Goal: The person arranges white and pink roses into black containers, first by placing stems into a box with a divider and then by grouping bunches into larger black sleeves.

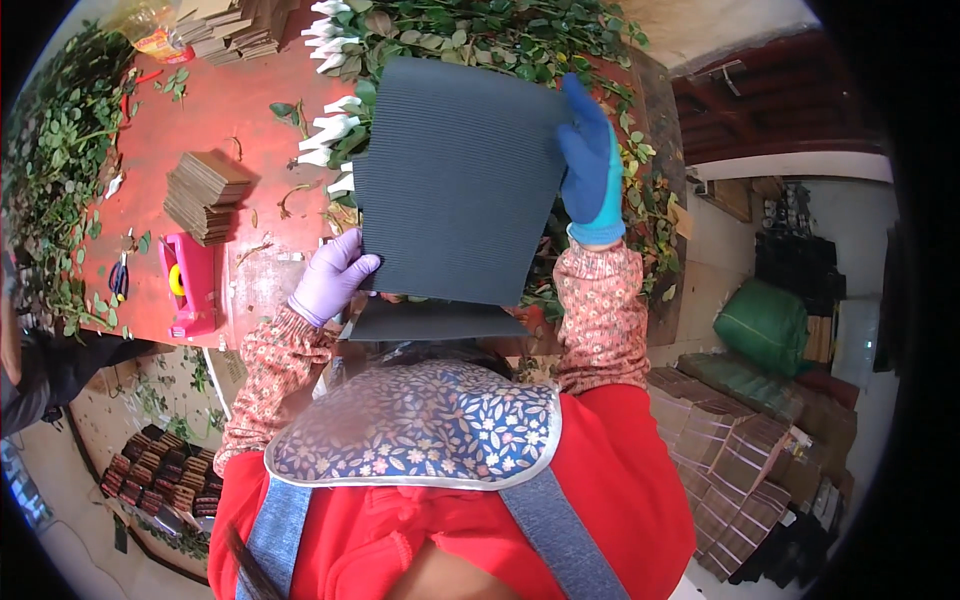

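A black corrugated sheet (460, 180) is held up in front of me, tilted, above the red table. My left hand (335, 275), in a thin purple glove, pinches its lower left edge with the thumb on the near face. At the right edge is my right hand (592, 160) in a blue work glove, its fingers stretched out along the border and the thumb apart from them. A second dark sheet (430, 322) lies below, close to my apron. Leafy stems with white-covered tips (335, 130) lie behind the raised sheet, which partly hides them.
On the red table (200, 105) stand a stack of brown cardboard pieces (205, 195), a pink tape dispenser (190, 285) and pruning shears (120, 275). Foliage (60, 170) is heaped at the left. Flattened cartons (730, 450) and a green bundle (762, 325) are on the right. Another person's arm (50, 370) shows at far left.
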The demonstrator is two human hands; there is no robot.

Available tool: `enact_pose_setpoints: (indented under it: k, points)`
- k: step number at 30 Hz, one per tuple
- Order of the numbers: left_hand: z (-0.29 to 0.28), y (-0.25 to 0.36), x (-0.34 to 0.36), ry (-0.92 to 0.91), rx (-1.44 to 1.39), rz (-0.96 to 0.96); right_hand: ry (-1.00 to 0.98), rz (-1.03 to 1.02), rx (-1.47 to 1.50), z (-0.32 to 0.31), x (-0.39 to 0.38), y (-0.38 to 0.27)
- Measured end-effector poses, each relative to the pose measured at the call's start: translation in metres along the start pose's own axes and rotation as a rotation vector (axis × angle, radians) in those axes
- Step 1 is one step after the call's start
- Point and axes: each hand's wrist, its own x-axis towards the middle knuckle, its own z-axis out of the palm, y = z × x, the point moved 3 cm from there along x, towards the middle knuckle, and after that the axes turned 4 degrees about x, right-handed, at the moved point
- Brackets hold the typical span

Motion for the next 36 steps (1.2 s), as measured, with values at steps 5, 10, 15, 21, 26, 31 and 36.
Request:
enact_pose_setpoints:
  k: [5,10,15,21,26,31,36]
  points:
    - [0.005,-0.041,-0.008,0.058,0.058,-0.085,-0.100,-0.124,-0.472,-0.007,-0.013,-0.013]
    - [0.019,-0.087,0.010,-0.041,0.073,-0.093,-0.138,-0.272,-0.471,0.017,-0.038,-0.053]
    - [0.023,-0.110,0.017,-0.007,0.152,-0.203,-1.016,-0.255,-0.761,0.081,-0.071,-0.020]
    - [0.024,-0.104,0.010,0.002,0.579,-0.220,-1.156,-0.265,-0.982,0.083,-0.100,0.092]
    - [0.032,-0.098,0.012,0.017,0.836,-0.282,-1.142,-0.280,-1.137,0.076,-0.123,0.118]
    - [0.033,-0.087,0.010,0.056,0.948,-0.276,-1.172,-0.164,-1.218,0.080,-0.133,0.127]
    - [0.022,-0.077,0.017,0.297,0.908,-0.217,-1.208,-0.166,-1.259,0.081,-0.135,0.128]
